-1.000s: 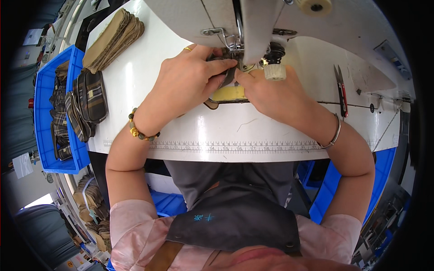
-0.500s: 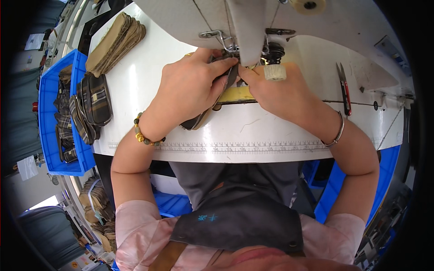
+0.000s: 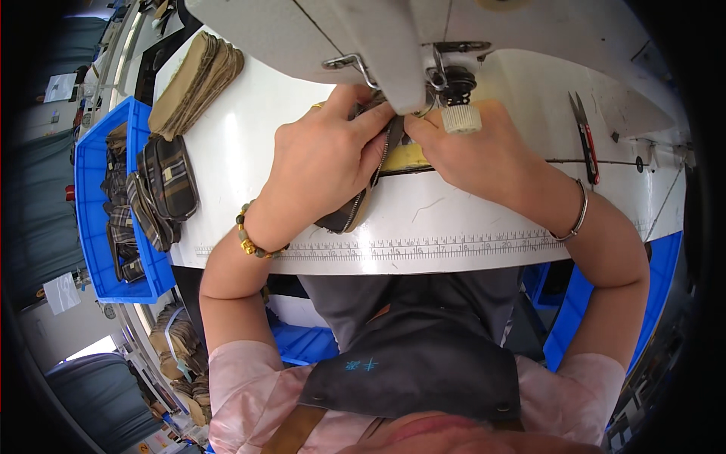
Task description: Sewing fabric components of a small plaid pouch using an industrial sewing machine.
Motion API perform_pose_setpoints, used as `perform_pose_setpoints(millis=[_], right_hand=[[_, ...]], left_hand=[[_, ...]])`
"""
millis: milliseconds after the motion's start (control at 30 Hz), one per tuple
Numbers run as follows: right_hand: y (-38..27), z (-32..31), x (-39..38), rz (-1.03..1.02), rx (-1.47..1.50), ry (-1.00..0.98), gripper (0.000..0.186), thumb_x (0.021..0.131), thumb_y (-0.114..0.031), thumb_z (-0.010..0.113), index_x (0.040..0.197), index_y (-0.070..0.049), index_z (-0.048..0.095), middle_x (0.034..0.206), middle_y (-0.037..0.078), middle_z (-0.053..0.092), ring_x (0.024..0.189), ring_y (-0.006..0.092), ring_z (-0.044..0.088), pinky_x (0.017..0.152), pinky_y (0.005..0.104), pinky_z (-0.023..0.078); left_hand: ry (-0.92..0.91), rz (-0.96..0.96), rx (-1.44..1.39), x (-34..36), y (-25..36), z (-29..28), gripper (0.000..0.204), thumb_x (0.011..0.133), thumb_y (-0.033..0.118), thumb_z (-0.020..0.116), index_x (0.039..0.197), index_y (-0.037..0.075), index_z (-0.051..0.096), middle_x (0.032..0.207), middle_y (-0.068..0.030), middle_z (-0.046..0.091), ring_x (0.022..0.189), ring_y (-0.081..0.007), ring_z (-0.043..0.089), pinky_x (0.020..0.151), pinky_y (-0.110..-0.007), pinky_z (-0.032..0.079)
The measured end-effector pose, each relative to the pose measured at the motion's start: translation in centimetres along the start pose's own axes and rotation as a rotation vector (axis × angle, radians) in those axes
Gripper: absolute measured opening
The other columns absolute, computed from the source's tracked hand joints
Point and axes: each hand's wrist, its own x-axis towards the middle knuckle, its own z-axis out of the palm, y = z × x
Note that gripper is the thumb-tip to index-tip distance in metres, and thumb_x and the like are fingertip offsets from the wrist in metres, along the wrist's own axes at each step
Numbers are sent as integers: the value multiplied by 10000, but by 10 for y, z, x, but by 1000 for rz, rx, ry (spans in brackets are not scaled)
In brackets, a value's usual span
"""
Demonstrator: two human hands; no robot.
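Two hands show in the head view, both right by the sewing machine (image 3: 363, 38). The left hand (image 3: 321, 155) has its fingers pinched on the dark zip piece (image 3: 352, 216), which sticks out in front of the machine. The right hand (image 3: 480, 155) curls under the machine's front; I cannot tell if it grips. Sewing looks partly done, with the loose end left. Plaid pouches (image 3: 170, 181) left of the machine look nearly finished.

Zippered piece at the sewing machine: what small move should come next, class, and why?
Probably guide the zippered piece slightly farther under the sewing machine: the left hand holds it there, the right hand sits close beside it, and a length extends below the left hand.
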Motion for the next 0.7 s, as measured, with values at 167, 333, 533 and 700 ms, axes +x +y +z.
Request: perform_pose_setpoints(millis=[167, 333, 533, 700], right_hand=[[0, 4, -1, -50, -12, 41, 125, 896, -142, 626, 896, -105, 746, 709, 63, 670, 647, 229, 695, 533, 361, 514], [-1, 3, -1, -28, 33, 49, 130, 897, -140, 626, 888, -96, 748, 712, 70, 674, 656, 229, 698, 535, 364, 515], [-1, 1, 1, -26, 23, 46, 118, 882, -142, 637, 887, -91, 744, 688, 70, 669, 643, 226, 696, 531, 362, 515], [3, 7, 1, -30, -1, 86, 108, 847, -136, 648, 882, -100, 743, 650, 65, 652, 601, 225, 682, 513, 355, 508]], left_hand=[[7, 44, -26, 1, -11, 2, 280, 859, 118, 667, 1127, 120, 751, 1133, -81, 681, 714, -261, 701, 598, -376, 543], [-3, 92, -56, 4, -20, 2, 290, 843, 123, 660, 1114, 88, 758, 1060, -106, 696, 744, -279, 686, 629, -385, 535], [30, 100, -82, 5, -17, 3, 291, 832, 131, 672, 1105, 80, 761, 1038, -129, 697, 817, -307, 670, 692, -397, 537], [35, 63, -60, 6, -13, 4, 302, 825, 146, 687, 1112, 94, 764, 1032, -121, 704, 820, -306, 669, 702, -391, 543]])
